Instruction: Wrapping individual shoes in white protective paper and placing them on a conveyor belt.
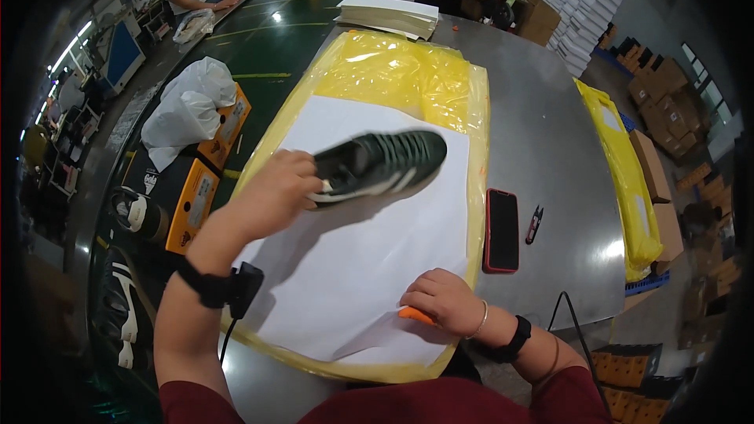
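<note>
A dark green sneaker with green laces and pale side stripes is held by the heel in my left hand. Its toe points right, above a large white paper sheet. The sheet lies on yellow plastic wrapping. Closer to me, my right hand is closed around a small orange piece at the sheet's lower right. Most of that piece is hidden by the fingers, so its kind does not show.
Right of the sheet lie a red-edged phone and small thread snips. A stack of paper sits beyond the wrapping. On the green conveyor at left are orange-and-black shoeboxes, white tissue and more shoes.
</note>
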Demonstrator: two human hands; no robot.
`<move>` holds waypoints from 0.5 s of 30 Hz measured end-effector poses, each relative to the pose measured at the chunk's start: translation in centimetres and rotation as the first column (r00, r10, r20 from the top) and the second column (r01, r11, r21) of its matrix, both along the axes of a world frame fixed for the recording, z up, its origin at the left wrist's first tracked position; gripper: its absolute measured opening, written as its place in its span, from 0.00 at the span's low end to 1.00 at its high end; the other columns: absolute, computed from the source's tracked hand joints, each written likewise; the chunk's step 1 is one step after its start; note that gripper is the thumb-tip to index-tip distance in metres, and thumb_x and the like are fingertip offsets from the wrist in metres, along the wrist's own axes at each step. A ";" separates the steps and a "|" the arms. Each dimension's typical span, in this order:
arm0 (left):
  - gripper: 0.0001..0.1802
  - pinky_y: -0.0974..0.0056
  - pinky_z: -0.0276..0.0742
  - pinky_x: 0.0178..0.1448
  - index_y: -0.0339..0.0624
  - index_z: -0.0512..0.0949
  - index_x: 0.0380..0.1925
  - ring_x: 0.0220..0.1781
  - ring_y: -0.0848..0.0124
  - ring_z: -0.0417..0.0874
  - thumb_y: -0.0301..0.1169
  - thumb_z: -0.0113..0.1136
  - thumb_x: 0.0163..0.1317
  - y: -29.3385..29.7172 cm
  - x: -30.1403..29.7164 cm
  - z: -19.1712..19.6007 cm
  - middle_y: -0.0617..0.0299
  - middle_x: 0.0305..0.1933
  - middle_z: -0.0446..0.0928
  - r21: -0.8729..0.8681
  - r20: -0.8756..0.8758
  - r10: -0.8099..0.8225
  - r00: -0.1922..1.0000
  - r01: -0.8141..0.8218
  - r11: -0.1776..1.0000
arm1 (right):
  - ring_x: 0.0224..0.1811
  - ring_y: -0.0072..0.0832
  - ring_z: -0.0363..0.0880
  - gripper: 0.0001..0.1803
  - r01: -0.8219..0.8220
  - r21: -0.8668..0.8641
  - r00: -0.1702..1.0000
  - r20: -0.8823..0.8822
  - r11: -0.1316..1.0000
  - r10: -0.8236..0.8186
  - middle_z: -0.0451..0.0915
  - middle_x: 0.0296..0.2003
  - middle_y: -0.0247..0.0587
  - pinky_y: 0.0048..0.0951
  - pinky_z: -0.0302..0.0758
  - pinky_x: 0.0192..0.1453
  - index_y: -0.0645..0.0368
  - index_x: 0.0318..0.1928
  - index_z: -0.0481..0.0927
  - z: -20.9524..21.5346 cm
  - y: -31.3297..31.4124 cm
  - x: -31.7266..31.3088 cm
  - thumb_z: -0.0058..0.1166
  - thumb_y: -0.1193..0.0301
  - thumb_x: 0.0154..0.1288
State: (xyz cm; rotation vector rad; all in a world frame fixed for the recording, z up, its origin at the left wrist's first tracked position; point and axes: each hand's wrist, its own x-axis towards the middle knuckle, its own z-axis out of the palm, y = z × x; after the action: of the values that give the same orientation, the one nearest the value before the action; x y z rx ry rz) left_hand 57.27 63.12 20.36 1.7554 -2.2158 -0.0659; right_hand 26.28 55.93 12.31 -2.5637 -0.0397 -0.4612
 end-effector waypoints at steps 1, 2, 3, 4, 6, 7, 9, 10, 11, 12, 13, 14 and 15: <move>0.13 0.58 0.70 0.52 0.39 0.78 0.30 0.51 0.58 0.73 0.21 0.66 0.39 -0.3 -0.1 -0.9 0.56 0.40 0.75 0.071 -0.013 0.026 1.000 -0.025 0.997 | 0.36 0.34 0.74 0.09 -0.011 0.005 1.000 0.003 1.000 0.011 0.76 0.32 0.35 0.31 0.70 0.41 0.54 0.35 0.76 0.8 -0.4 0.6 0.56 0.68 0.53; 0.13 0.58 0.70 0.52 0.39 0.78 0.30 0.51 0.58 0.73 0.21 0.66 0.39 0.1 0.3 -1.1 0.56 0.40 0.75 0.079 -0.005 0.042 0.999 -0.041 0.996 | 0.35 0.35 0.74 0.08 -0.036 0.015 0.999 0.014 0.999 0.036 0.75 0.30 0.37 0.33 0.70 0.39 0.54 0.34 0.76 1.7 -1.1 1.5 0.56 0.67 0.54; 0.14 0.58 0.69 0.55 0.39 0.78 0.33 0.54 0.57 0.72 0.21 0.66 0.42 0.5 0.9 -1.2 0.56 0.41 0.74 0.042 -0.028 0.039 0.999 -0.038 0.998 | 0.33 0.36 0.74 0.09 -0.057 0.022 0.998 0.026 0.998 0.056 0.74 0.29 0.38 0.34 0.70 0.37 0.55 0.34 0.75 2.7 -1.8 2.4 0.56 0.66 0.55; 0.15 0.59 0.69 0.57 0.39 0.77 0.36 0.57 0.57 0.70 0.21 0.65 0.45 0.5 1.3 -1.3 0.56 0.43 0.74 -0.001 -0.051 0.024 0.998 -0.024 1.000 | 0.30 0.38 0.74 0.09 -0.052 0.025 0.996 0.073 0.998 0.050 0.73 0.26 0.39 0.36 0.69 0.33 0.54 0.33 0.75 4.4 -3.0 3.7 0.56 0.64 0.57; 0.14 0.60 0.69 0.56 0.38 0.77 0.37 0.56 0.58 0.71 0.20 0.63 0.48 1.1 0.5 0.7 0.56 0.42 0.74 -0.095 -0.096 0.125 0.987 -0.135 0.986 | 0.28 0.41 0.75 0.09 -0.040 0.027 0.991 0.132 0.999 0.036 0.73 0.24 0.40 0.38 0.70 0.31 0.52 0.30 0.75 7.5 -6.1 7.9 0.56 0.62 0.58; 0.12 0.60 0.70 0.56 0.37 0.76 0.38 0.56 0.59 0.72 0.20 0.60 0.52 2.1 -0.3 2.9 0.56 0.42 0.75 -0.197 -0.151 0.218 0.964 -0.246 0.949 | 0.29 0.43 0.76 0.11 -0.034 0.068 0.973 0.230 0.997 0.018 0.75 0.24 0.43 0.39 0.71 0.32 0.53 0.29 0.75 8.6 -7.7 10.7 0.55 0.60 0.59; 0.11 0.60 0.70 0.55 0.37 0.77 0.40 0.51 0.61 0.76 0.20 0.58 0.56 3.1 -1.9 7.4 0.54 0.44 0.75 -0.338 -0.334 0.328 0.884 -0.437 0.834 | 0.28 0.43 0.75 0.12 0.113 0.033 0.990 0.085 0.993 -0.115 0.78 0.28 0.49 0.34 0.72 0.34 0.60 0.36 0.79 11.5 -12.4 14.9 0.56 0.63 0.63; 0.11 0.60 0.70 0.55 0.37 0.77 0.40 0.51 0.61 0.76 0.20 0.58 0.56 3.7 -2.8 7.1 0.54 0.44 0.75 -0.344 -0.321 0.313 0.894 -0.418 0.841 | 0.25 0.41 0.73 0.14 0.147 0.061 0.984 0.094 0.987 -0.152 0.78 0.26 0.50 0.32 0.71 0.34 0.63 0.34 0.78 12.2 -14.5 17.0 0.55 0.62 0.63; 0.13 0.59 0.70 0.55 0.36 0.76 0.43 0.51 0.60 0.76 0.23 0.60 0.55 4.9 -4.5 6.9 0.53 0.43 0.75 -0.273 -0.367 0.258 0.894 -0.369 0.889 | 0.24 0.39 0.71 0.15 0.158 0.122 0.982 0.085 0.980 -0.169 0.78 0.26 0.52 0.31 0.71 0.34 0.63 0.35 0.79 12.4 -16.5 18.5 0.54 0.61 0.64; 0.16 0.58 0.70 0.56 0.36 0.76 0.45 0.51 0.60 0.76 0.26 0.61 0.55 5.7 -6.1 6.5 0.52 0.43 0.75 -0.203 -0.420 0.206 0.884 -0.313 0.928 | 0.27 0.41 0.74 0.15 0.229 0.088 0.970 0.063 0.969 -0.235 0.78 0.27 0.54 0.32 0.71 0.36 0.64 0.37 0.78 11.9 -18.3 19.6 0.53 0.63 0.65; 0.20 0.57 0.70 0.56 0.35 0.75 0.48 0.51 0.59 0.76 0.28 0.62 0.55 5.3 -7.6 7.0 0.50 0.43 0.75 -0.136 -0.471 0.171 0.865 -0.263 0.955 | 0.27 0.41 0.74 0.15 0.223 0.086 0.969 0.087 0.971 -0.230 0.78 0.27 0.54 0.32 0.71 0.36 0.64 0.37 0.78 11.3 -18.9 20.2 0.53 0.63 0.65; 0.27 0.53 0.67 0.58 0.36 0.72 0.53 0.53 0.55 0.74 0.33 0.64 0.53 2.8 -10.1 5.7 0.48 0.48 0.73 -0.198 -0.242 0.058 0.969 -0.108 0.974 | 0.29 0.42 0.75 0.14 0.308 0.110 0.938 0.128 0.945 -0.321 0.78 0.28 0.53 0.32 0.71 0.37 0.64 0.37 0.78 10.7 -19.6 20.4 0.52 0.64 0.65; 0.34 0.48 0.61 0.64 0.36 0.67 0.58 0.59 0.50 0.68 0.35 0.65 0.51 0.3 -10.9 3.7 0.45 0.55 0.68 -0.114 -0.034 0.044 0.998 -0.048 0.992 | 0.31 0.43 0.76 0.13 0.385 0.131 0.901 0.159 0.913 -0.403 0.78 0.29 0.52 0.32 0.71 0.39 0.65 0.38 0.78 10.4 -20.0 20.3 0.52 0.65 0.65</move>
State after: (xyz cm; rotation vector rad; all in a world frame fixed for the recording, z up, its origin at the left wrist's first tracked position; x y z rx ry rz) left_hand 46.32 63.39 24.09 1.7304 -2.1123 0.0436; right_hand 46.62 35.94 22.75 -2.4245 0.4359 -0.8302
